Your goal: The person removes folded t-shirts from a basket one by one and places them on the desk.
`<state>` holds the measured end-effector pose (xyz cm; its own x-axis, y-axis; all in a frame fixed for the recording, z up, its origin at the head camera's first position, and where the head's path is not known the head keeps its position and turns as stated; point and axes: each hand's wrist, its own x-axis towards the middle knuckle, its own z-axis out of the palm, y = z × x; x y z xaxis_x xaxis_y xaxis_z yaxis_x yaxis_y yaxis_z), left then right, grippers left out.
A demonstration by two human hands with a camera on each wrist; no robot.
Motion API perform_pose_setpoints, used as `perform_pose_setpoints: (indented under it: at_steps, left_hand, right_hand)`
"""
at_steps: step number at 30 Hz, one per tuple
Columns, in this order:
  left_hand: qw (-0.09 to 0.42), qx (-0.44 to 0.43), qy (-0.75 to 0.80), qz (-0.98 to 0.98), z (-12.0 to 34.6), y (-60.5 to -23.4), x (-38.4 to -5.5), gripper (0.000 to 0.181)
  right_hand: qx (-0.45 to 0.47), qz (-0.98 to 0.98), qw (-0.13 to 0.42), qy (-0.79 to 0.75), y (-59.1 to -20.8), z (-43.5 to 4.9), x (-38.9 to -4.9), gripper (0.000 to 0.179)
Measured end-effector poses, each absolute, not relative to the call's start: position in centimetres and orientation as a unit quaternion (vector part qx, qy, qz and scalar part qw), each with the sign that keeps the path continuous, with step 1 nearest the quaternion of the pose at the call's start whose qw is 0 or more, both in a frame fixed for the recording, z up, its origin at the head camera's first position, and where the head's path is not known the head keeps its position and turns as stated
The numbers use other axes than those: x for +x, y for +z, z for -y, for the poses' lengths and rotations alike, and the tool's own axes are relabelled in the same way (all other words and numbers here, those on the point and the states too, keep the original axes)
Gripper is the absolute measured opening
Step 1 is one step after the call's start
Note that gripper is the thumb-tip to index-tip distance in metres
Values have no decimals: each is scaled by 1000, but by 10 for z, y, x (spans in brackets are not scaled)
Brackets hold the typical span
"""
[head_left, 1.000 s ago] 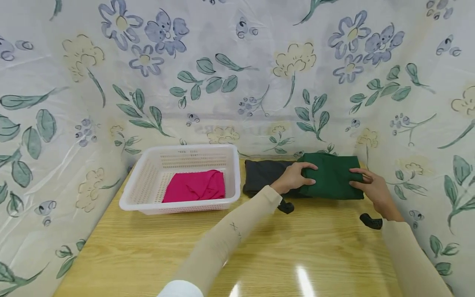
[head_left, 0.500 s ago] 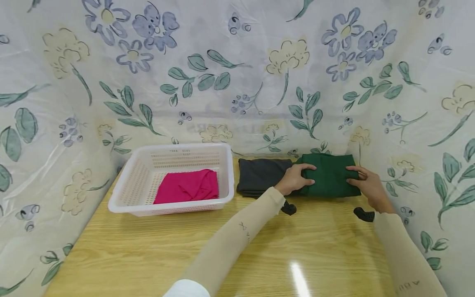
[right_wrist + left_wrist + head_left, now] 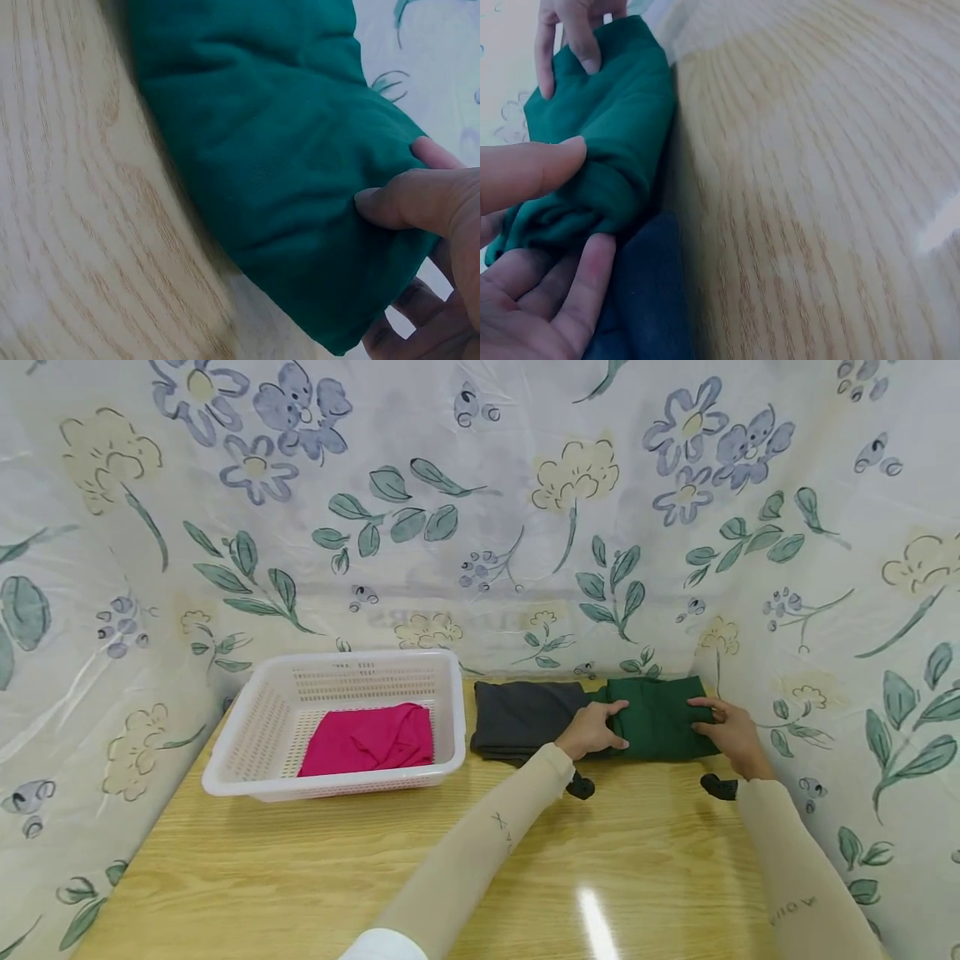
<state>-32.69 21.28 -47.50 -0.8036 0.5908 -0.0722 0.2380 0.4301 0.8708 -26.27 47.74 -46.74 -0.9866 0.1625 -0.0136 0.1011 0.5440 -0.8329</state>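
Observation:
A folded green cloth (image 3: 656, 718) lies at the back right of the table, partly over or against a folded dark grey cloth (image 3: 521, 714). My left hand (image 3: 590, 731) pinches its left end, thumb on top and fingers beneath. There the fabric is bunched into rolls, as the left wrist view shows on the green cloth (image 3: 619, 161). On the opposite end, my right hand (image 3: 731, 739) grips the cloth's edge. In the right wrist view the right hand (image 3: 442, 217) has its thumb pressed on top, other fingers behind and under the edge.
Left of the cloths stands a white perforated plastic basket (image 3: 455, 718) with a folded bright pink cloth (image 3: 375, 739) inside. A flower-printed sheet (image 3: 420, 568) walls off the back and sides of the wooden table (image 3: 300, 868).
The head view has shifted slightly right, so everything sits further left. Both hands keep hold of the green cloth, whose left end now shows a fold beside the left fingers.

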Motion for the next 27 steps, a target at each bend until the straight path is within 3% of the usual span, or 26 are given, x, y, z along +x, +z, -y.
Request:
perform_pose_setpoints:
  at_steps: [9,16,27]
  left_hand:
    - [190,223,441,-848,-210,-469,-325,71]
    - [199,222,417,-859,-209,-468,-317,66]
    - [163,245,438,-849,-191,-456,-326,25]
  right_hand:
    - [-112,895,43,430,-476,-473,-272,62]
    - [-137,941,71,303,-479,-461,-269,52]
    - [-151,947,152,240,-476,-448,-272,41]
